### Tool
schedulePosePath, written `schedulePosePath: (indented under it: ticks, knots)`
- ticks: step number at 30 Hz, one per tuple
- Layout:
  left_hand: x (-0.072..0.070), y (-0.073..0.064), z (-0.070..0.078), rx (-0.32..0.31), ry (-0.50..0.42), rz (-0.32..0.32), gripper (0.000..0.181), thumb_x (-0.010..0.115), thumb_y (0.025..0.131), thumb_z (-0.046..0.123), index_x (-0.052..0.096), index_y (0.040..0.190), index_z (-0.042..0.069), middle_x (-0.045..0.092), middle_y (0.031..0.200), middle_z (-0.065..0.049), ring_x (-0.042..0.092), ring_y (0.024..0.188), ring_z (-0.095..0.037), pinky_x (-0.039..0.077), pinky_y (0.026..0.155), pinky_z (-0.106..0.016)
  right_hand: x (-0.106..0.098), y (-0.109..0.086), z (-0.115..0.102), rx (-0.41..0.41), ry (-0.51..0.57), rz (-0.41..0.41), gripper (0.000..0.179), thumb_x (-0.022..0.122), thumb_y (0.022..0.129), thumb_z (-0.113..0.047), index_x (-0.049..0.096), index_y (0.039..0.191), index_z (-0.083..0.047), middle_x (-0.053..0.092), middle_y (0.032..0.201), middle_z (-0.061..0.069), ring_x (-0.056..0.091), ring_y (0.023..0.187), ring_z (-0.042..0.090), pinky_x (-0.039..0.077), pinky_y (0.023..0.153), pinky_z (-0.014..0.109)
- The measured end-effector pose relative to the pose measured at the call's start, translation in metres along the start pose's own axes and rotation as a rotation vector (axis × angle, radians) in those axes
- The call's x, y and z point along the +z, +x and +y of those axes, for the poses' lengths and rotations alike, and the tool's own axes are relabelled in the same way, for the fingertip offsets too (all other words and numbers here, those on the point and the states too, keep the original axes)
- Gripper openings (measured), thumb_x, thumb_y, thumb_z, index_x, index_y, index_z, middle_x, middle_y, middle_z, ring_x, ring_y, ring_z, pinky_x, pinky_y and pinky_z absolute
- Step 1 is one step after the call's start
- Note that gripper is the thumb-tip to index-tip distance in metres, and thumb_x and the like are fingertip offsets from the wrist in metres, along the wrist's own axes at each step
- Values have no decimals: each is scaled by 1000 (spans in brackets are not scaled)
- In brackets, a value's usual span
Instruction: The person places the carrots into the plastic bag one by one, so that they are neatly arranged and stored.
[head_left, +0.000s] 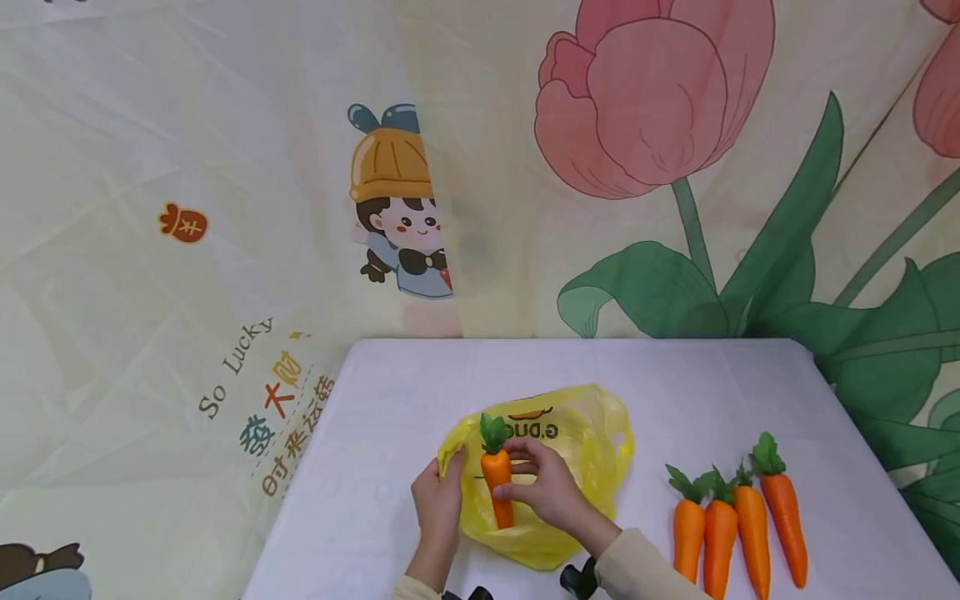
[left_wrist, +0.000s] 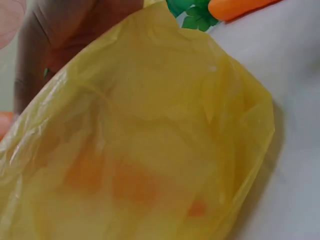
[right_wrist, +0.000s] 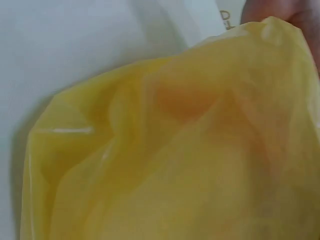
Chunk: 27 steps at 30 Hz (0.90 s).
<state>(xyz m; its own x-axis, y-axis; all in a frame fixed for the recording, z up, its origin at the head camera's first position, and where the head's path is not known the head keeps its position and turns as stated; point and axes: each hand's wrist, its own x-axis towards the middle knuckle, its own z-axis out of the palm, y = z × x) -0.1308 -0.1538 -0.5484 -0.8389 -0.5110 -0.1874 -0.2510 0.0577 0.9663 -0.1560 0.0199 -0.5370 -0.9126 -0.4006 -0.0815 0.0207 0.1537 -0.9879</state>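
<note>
A yellow plastic bag (head_left: 588, 467) with dark print lies on the white table, its mouth open toward me. At the bag's left edge, my left hand (head_left: 438, 510) pinches the rim. My right hand (head_left: 553, 487) holds an orange carrot (head_left: 496, 479) with a green leafy top between thumb and fingers, at the mouth of the bag. The carrot stands nearly upright, leaves up. In the left wrist view, orange shows blurred through the bag's film (left_wrist: 135, 125). The bag fills most of the right wrist view, with part of a hand (right_wrist: 280, 9) at its upper corner.
Several more carrots (head_left: 720, 533) with green tops lie side by side on the table's right. Behind the white table (head_left: 420, 367) hangs a printed cloth (head_left: 487, 167) with tulips and a cartoon figure. Dark wrist camera mounts show at the bottom.
</note>
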Motion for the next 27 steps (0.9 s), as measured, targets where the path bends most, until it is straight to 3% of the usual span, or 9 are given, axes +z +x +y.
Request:
schedulePosePath:
  ticks: [8, 15, 19, 22, 27]
  knots:
    - [1, 0, 2, -53, -73, -17, 46, 64, 98, 43, 69, 92, -2, 63, 81, -12, 55, 71, -21, 50, 56, -23, 6, 6, 6, 26, -169, -34, 53, 84, 84, -20, 62, 131, -14, 65, 121, -1, 66, 105, 22, 58, 90, 41]
    - [3, -2, 2, -61, -84, -45, 46, 64, 98, 43, 72, 104, -2, 71, 103, -15, 61, 84, -26, 57, 68, -28, 11, 17, 16, 62, -391, 59, 57, 82, 87, -28, 59, 136, -9, 64, 106, 2, 61, 86, 17, 58, 74, 34]
    - [3, -3, 3, -57, -82, -60, 45, 63, 98, 40, 72, 104, -3, 71, 98, -17, 62, 83, -27, 57, 67, -31, 11, 22, 22, 96, -480, 97, 58, 78, 90, -33, 56, 137, -6, 63, 96, 2, 56, 78, 17, 53, 68, 32]
    - [3, -4, 3, -51, -83, -60, 44, 64, 98, 40, 73, 106, -3, 73, 99, -14, 64, 85, -26, 58, 70, -31, 10, 25, 27, 136, -438, 105, 62, 74, 93, -33, 51, 141, -2, 60, 90, 3, 58, 72, 18, 53, 61, 31]
    - [4, -6, 2, -58, -78, -64, 43, 64, 98, 39, 74, 109, -1, 74, 103, -13, 64, 90, -27, 57, 76, -31, 9, 30, 31, 192, -215, 119, 68, 69, 97, -29, 38, 150, 1, 62, 93, 8, 67, 64, 25, 59, 55, 35]
